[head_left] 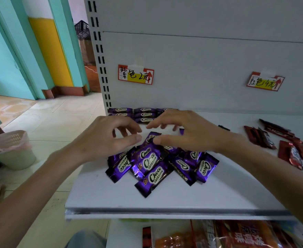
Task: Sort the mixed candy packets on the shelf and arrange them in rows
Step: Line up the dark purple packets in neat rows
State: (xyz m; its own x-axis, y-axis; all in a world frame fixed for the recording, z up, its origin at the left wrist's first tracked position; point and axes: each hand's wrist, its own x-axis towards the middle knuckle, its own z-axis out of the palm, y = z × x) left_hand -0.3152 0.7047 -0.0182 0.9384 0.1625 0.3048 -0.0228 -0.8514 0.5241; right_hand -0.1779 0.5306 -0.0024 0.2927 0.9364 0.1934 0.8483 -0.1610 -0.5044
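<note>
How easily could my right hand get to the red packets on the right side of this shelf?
Probably easily, yes. The red packets lie uncovered on the shelf, just right of your right hand, with open shelf between and nothing standing in the way.

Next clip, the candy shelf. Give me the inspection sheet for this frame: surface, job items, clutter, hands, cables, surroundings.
Surface: white shelf; left label and right label taped to its back panel.
Job's things: loose pile of purple packets front centre; purple rows against the back panel, left; red packets scattered at right.
Clutter: small dark item behind the right wrist, too small to tell.
Grippers: left hand over the pile, fingers loosely curled, holding nothing; right hand with thumb on the topmost purple packet, grip unclear.
Cables: nothing seen.
Surroundings: lined bin on the tiled floor, left; snack bags on the shelf below.
</note>
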